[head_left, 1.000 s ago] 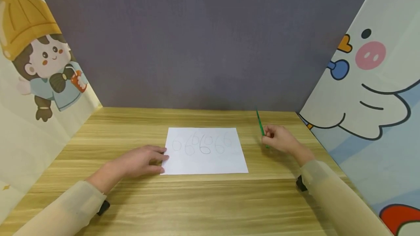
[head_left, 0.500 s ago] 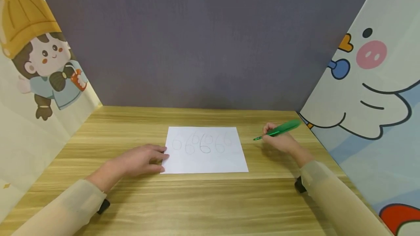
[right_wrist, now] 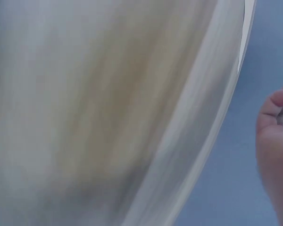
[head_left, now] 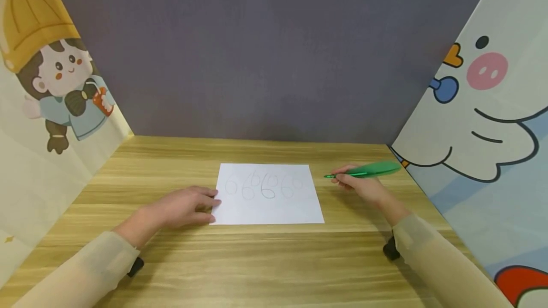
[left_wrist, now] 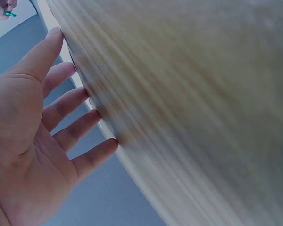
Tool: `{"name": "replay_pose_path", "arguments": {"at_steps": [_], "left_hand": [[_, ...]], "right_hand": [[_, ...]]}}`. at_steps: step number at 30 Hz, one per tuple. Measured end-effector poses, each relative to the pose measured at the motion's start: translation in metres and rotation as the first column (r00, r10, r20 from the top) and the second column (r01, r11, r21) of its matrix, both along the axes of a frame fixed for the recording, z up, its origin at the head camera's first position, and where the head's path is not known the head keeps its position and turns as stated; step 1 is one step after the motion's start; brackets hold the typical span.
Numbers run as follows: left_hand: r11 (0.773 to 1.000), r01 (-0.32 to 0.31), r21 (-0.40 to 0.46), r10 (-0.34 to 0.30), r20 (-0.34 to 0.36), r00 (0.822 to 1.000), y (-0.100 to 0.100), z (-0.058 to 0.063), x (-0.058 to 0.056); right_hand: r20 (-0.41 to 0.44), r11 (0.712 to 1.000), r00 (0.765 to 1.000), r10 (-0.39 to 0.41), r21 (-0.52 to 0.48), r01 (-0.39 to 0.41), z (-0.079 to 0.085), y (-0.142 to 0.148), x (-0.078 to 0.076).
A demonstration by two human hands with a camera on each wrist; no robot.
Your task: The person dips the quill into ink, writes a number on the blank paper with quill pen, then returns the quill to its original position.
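Observation:
A white sheet of paper (head_left: 257,213) lies on the wood-grain table and bears several handwritten 6s, one darker than the others. My left hand (head_left: 184,208) rests at the sheet's left edge, fingers spread and extended; the left wrist view shows its fingertips touching down at the table surface. Right of the sheet, my right hand (head_left: 359,187) pinches a green feather-shaped pen (head_left: 378,169) between thumb and fingers. The pen's tip points left toward the paper, apart from it, and the plume leans back to the right. In the right wrist view only part of that hand (right_wrist: 276,136) shows.
The wooden table (head_left: 265,265) stretches in front of and around the sheet. A dark grey panel (head_left: 274,61) stands along its back edge. Cartoon-printed walls rise on the left (head_left: 25,179) and right (head_left: 492,156).
My right hand has turned the pen from pointing away, nearly upright in view, to lying slanted with its tip leftward, and moved slightly left. My left hand has stayed on the sheet.

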State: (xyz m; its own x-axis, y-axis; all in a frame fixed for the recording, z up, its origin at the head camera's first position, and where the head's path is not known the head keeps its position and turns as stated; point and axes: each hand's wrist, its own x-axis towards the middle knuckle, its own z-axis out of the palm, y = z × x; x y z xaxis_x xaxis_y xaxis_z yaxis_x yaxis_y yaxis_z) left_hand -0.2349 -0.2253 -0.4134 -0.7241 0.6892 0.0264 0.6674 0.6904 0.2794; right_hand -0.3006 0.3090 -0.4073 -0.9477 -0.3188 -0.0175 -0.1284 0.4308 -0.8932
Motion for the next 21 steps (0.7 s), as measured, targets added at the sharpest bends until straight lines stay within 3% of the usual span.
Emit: {"name": "replay_pose_path", "arguments": {"at_steps": [10, 21], "left_hand": [[1.0, -0.012, -0.016, 0.012, -0.001, 1.0, 0.002, 0.002, 0.0], [1.0, -0.025, -0.017, 0.024, -0.006, 1.0, 0.005, 0.002, -0.001]], "right_hand": [[0.118, 0.977, 0.993, 0.006, -0.211, 0.019, -0.002, -0.035, 0.021], [0.223, 0.979, 0.973, 0.06, -0.204, -0.013, -0.008, -0.073, 0.036]]}}
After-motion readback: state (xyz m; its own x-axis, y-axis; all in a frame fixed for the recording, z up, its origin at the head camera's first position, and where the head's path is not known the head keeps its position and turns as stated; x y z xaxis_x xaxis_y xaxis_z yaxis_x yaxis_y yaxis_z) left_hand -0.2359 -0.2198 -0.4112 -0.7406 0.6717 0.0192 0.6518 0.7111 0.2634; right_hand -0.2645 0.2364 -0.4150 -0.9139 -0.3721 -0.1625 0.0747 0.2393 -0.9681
